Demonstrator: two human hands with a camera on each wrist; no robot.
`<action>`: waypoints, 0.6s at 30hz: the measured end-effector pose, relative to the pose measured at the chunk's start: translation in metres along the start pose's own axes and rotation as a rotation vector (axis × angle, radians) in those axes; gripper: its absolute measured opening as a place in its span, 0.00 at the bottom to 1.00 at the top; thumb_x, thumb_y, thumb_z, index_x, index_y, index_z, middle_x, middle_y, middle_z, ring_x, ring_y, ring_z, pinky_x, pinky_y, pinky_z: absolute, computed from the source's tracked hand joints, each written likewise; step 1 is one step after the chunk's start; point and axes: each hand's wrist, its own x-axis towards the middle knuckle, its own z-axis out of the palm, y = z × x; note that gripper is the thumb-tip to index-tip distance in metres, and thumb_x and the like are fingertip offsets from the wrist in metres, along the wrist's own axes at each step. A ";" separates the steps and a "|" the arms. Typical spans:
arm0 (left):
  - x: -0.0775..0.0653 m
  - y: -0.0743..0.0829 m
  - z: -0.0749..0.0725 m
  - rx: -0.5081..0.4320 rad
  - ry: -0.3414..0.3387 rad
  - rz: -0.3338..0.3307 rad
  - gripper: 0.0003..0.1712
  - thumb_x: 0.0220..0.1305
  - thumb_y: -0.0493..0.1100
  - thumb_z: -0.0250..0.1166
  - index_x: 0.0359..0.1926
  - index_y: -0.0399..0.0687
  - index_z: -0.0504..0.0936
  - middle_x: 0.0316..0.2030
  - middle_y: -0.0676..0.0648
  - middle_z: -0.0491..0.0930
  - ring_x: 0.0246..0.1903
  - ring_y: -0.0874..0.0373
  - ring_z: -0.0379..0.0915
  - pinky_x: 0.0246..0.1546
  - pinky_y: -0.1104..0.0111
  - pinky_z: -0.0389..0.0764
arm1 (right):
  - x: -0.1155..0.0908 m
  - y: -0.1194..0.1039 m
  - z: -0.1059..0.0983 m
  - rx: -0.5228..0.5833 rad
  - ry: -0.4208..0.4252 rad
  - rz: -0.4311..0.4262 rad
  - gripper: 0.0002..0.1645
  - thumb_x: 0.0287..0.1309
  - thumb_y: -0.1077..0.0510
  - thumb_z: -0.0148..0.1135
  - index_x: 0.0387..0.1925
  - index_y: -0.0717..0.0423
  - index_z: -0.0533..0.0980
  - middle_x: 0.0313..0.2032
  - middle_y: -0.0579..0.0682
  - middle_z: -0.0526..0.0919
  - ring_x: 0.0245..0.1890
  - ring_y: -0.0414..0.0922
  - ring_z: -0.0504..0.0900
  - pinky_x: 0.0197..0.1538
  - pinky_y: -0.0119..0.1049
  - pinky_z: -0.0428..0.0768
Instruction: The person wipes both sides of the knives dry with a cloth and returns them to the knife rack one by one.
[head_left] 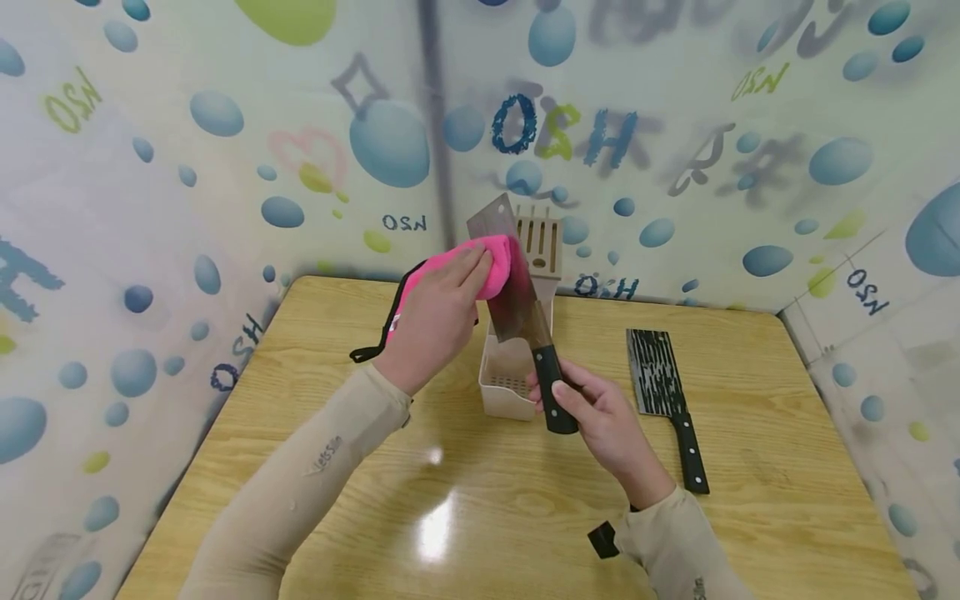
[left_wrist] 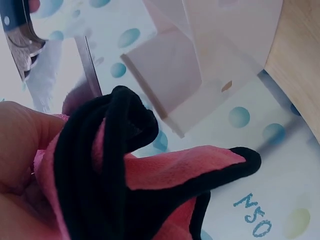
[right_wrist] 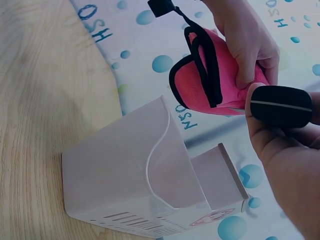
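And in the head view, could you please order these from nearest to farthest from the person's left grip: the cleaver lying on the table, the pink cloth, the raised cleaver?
1. Pink cloth: held in the left grip.
2. Raised cleaver: just right of that grip, its blade against the cloth.
3. Lying cleaver: on the table's right side.

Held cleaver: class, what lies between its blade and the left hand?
A pink cloth lies between the left hand and the blade, in the head view.
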 end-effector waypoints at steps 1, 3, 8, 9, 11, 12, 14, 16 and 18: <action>0.000 0.001 0.000 0.007 -0.007 0.004 0.35 0.64 0.29 0.66 0.72 0.36 0.72 0.71 0.38 0.72 0.70 0.46 0.70 0.65 0.56 0.77 | 0.000 0.000 0.000 -0.002 0.004 0.004 0.26 0.81 0.61 0.46 0.70 0.73 0.66 0.56 0.75 0.75 0.48 0.42 0.84 0.56 0.34 0.85; -0.001 0.005 0.001 0.014 -0.018 0.012 0.35 0.64 0.28 0.66 0.72 0.37 0.72 0.71 0.38 0.71 0.70 0.46 0.70 0.65 0.56 0.78 | 0.000 -0.001 0.000 0.000 0.011 0.008 0.26 0.81 0.61 0.46 0.70 0.73 0.66 0.56 0.75 0.74 0.49 0.43 0.84 0.56 0.34 0.85; -0.005 0.011 0.001 0.016 -0.018 0.041 0.35 0.63 0.27 0.65 0.72 0.37 0.72 0.71 0.38 0.72 0.70 0.46 0.70 0.65 0.56 0.78 | 0.001 -0.002 -0.001 0.019 0.022 0.009 0.26 0.81 0.61 0.47 0.70 0.75 0.65 0.55 0.68 0.78 0.49 0.44 0.85 0.57 0.34 0.85; -0.005 0.012 0.001 0.014 -0.018 0.047 0.35 0.63 0.26 0.65 0.72 0.37 0.72 0.71 0.38 0.72 0.70 0.46 0.69 0.66 0.56 0.77 | 0.001 -0.002 -0.001 0.025 0.021 0.006 0.26 0.81 0.61 0.46 0.70 0.75 0.65 0.54 0.64 0.80 0.49 0.44 0.85 0.57 0.34 0.85; -0.007 0.014 0.001 0.010 -0.020 0.055 0.36 0.62 0.26 0.65 0.72 0.37 0.72 0.71 0.38 0.72 0.70 0.46 0.69 0.64 0.56 0.79 | 0.001 -0.002 -0.001 0.032 0.019 0.004 0.26 0.81 0.61 0.46 0.70 0.75 0.65 0.53 0.57 0.81 0.49 0.44 0.85 0.57 0.34 0.85; -0.007 0.015 0.001 0.011 -0.025 0.059 0.36 0.63 0.27 0.66 0.72 0.37 0.72 0.71 0.39 0.72 0.71 0.46 0.69 0.63 0.56 0.79 | 0.001 -0.002 -0.002 0.034 0.019 0.003 0.25 0.81 0.61 0.46 0.70 0.74 0.65 0.52 0.54 0.82 0.49 0.44 0.85 0.57 0.34 0.84; -0.008 0.018 0.001 0.015 -0.037 0.067 0.36 0.63 0.28 0.67 0.73 0.37 0.71 0.71 0.39 0.71 0.71 0.46 0.69 0.62 0.57 0.81 | 0.001 -0.002 -0.003 0.035 0.022 0.004 0.25 0.81 0.61 0.46 0.70 0.74 0.65 0.52 0.53 0.82 0.49 0.45 0.84 0.57 0.34 0.84; -0.008 0.020 0.001 0.021 -0.051 0.074 0.37 0.63 0.28 0.68 0.73 0.38 0.71 0.72 0.39 0.71 0.71 0.46 0.69 0.60 0.57 0.82 | 0.002 -0.003 -0.003 0.031 0.029 0.009 0.26 0.81 0.60 0.46 0.70 0.73 0.65 0.52 0.53 0.82 0.49 0.46 0.84 0.57 0.34 0.84; -0.009 0.023 0.001 0.031 -0.064 0.083 0.37 0.63 0.29 0.68 0.74 0.38 0.70 0.72 0.39 0.71 0.71 0.46 0.69 0.62 0.57 0.80 | 0.002 -0.004 -0.003 0.023 0.039 0.014 0.26 0.81 0.60 0.46 0.71 0.73 0.65 0.52 0.54 0.82 0.49 0.47 0.84 0.57 0.34 0.84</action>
